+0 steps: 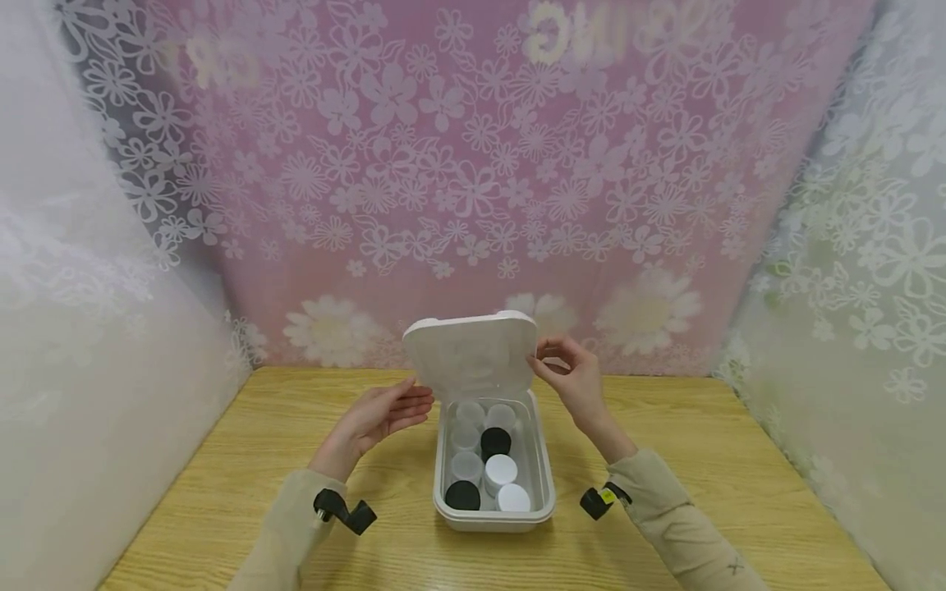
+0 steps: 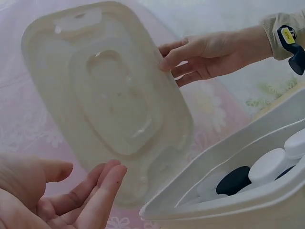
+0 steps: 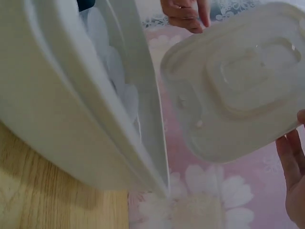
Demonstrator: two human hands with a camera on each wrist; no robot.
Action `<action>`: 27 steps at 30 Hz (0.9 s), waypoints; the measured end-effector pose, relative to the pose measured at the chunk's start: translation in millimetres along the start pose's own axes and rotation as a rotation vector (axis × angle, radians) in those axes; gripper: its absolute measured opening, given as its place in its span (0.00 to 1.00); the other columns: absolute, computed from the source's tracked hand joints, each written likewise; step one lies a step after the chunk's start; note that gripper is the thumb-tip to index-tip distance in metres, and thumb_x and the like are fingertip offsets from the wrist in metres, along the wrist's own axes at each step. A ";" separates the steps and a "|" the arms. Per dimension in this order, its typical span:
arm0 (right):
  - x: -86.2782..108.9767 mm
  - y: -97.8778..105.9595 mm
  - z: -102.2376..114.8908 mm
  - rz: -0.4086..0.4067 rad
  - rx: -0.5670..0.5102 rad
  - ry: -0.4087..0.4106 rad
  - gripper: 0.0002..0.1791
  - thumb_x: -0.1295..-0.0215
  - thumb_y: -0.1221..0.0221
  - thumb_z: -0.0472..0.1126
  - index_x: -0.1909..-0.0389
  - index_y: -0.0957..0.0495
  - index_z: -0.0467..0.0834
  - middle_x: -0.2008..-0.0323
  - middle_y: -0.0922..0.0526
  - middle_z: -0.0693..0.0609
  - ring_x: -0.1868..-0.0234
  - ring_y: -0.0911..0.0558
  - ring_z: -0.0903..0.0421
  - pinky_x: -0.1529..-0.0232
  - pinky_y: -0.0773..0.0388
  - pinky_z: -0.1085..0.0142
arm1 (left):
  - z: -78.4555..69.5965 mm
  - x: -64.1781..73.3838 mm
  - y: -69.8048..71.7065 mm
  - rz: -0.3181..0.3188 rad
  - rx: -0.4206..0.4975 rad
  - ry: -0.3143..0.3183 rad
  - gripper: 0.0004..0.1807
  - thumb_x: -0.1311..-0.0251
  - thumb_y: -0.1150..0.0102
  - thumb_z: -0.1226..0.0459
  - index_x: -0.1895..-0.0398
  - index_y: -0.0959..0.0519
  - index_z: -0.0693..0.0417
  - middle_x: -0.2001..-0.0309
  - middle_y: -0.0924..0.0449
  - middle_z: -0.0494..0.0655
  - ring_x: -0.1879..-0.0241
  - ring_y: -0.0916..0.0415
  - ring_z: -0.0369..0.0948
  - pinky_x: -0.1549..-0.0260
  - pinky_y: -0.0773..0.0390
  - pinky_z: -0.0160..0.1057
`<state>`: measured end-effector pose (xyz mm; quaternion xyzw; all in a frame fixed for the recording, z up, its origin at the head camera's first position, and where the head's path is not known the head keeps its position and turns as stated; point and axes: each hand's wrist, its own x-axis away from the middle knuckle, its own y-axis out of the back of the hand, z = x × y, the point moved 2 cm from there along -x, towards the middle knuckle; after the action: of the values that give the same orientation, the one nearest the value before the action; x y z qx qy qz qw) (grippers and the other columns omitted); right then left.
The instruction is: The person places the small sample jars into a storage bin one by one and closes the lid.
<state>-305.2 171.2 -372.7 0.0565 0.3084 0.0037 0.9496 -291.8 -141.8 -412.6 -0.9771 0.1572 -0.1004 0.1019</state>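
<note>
A white plastic lid (image 1: pixel 473 357) stands raised and tilted above the far end of a white box (image 1: pixel 548 484). My right hand (image 1: pixel 572 382) pinches the lid's right edge between thumb and fingers, seen too in the left wrist view. My left hand (image 1: pixel 384 414) is by the lid's lower left corner, fingers loosely bent and nothing in its grip; in the left wrist view a gap shows between it and the lid. Inside the box are several small round containers: some translucent (image 1: pixel 467 466), others with black tops (image 1: pixel 496 442) or white tops (image 1: pixel 501 469).
The box sits on a wooden table (image 1: pixel 296 460). Behind the table hangs a pink flowered curtain (image 1: pixel 443 205), with pale flowered sheets (image 1: pixel 865 328) at both sides. Each wrist wears a black camera strap (image 1: pixel 346 510).
</note>
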 end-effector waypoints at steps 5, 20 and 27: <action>5.5 5.2 -6.7 0.057 -0.088 0.089 0.06 0.38 0.36 0.23 0.61 0.20 0.31 0.59 0.18 0.54 0.53 0.16 0.60 0.48 0.18 0.66 | -1.9 1.9 -3.3 -0.028 0.012 -0.006 0.29 0.20 0.55 0.57 0.32 0.33 0.77 0.50 0.16 0.58 0.57 0.14 0.37 0.51 0.17 0.36; 20.7 15.1 -17.8 0.023 -0.077 -0.007 0.11 0.38 0.36 0.22 0.54 0.21 0.25 0.51 0.20 0.30 0.52 0.15 0.60 0.47 0.18 0.66 | -3.6 -0.4 -13.3 -0.042 0.030 -0.078 0.26 0.23 0.49 0.67 0.28 0.37 0.73 0.44 0.22 0.52 0.53 0.17 0.36 0.47 0.20 0.34; 28.3 15.1 -13.0 0.067 -0.125 -0.317 0.25 0.31 0.39 0.28 0.34 0.29 0.27 0.43 0.21 0.34 0.54 0.15 0.64 0.52 0.18 0.70 | -4.7 -0.4 -14.1 -0.075 0.063 -0.083 0.27 0.25 0.47 0.66 0.29 0.36 0.72 0.49 0.19 0.47 0.56 0.16 0.35 0.50 0.18 0.33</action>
<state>-289.5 188.8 -398.0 0.0072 0.1518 0.0455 0.9873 -289.3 -129.4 -404.9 -0.9820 0.1129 -0.0684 0.1351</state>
